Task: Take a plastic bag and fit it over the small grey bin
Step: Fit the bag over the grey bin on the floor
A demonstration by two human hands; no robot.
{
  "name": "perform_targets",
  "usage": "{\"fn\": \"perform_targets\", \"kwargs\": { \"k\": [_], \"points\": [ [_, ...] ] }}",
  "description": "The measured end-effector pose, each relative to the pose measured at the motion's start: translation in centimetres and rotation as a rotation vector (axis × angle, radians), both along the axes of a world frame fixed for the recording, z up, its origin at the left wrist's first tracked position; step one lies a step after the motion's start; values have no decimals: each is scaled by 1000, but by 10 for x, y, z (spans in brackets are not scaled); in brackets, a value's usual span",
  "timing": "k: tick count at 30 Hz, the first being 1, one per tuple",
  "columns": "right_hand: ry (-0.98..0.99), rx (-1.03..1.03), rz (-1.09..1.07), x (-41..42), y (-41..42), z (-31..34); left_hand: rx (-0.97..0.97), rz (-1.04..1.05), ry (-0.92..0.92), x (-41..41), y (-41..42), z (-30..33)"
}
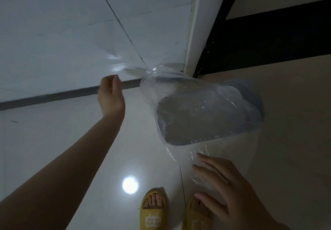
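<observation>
A thin, clear, crinkled plastic bag (200,108) is draped loosely over the small grey bin (202,122), which stands on the glossy floor (89,149) by the wall corner. The left hand (111,95) has its grip curled together near the bag's far edge, whether on the film I cannot tell; the right hand (231,190) has its grip spread apart at the near edge, above yellow slippers (154,210).

Clear plastic bag (200,104) draped over grey bin (202,122) — left hand (111,95) curled beside it, right hand (231,190) spread at its near edge.
</observation>
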State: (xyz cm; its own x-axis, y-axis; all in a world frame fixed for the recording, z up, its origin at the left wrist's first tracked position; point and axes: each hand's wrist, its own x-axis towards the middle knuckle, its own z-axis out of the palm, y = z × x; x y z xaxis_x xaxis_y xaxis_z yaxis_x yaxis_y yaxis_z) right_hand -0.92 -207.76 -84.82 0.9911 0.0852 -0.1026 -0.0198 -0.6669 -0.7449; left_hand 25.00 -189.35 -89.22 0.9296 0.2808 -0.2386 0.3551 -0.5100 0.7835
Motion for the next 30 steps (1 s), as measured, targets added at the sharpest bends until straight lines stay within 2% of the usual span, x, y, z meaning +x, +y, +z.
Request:
{"fn": "perform_targets", "kwargs": {
  "k": [2,5,6,8,12,14,20,24,26,30],
  "points": [
    [-65,-50,0,11,-5,12,124,-363,-274,-26,1,26],
    [-126,-160,-217,35,-26,23,177,-1078,-448,-49,-33,48],
    [-127,-217,-325,44,-36,24,203,-1236,-480,-49,-52,51],
    [-66,-349,-541,60,-56,22,262,-1392,-456,-41,-94,56],
    [257,-418,-811,76,-79,3,492,-1457,-239,-19,-148,39],
    [329,-374,-874,76,-86,-7,547,-1430,-173,-12,-161,29],
    [197,-253,-992,68,-106,-26,422,-1309,-62,-3,-179,15],
    [139,87,-1093,65,-117,-37,218,-1293,-41,-2,-201,10],
    [133,204,-1160,61,-121,-46,207,-1346,-27,1,-214,4],
    [105,221,-1178,52,-120,-61,175,-1437,0,4,-233,-10]
  ]
}}
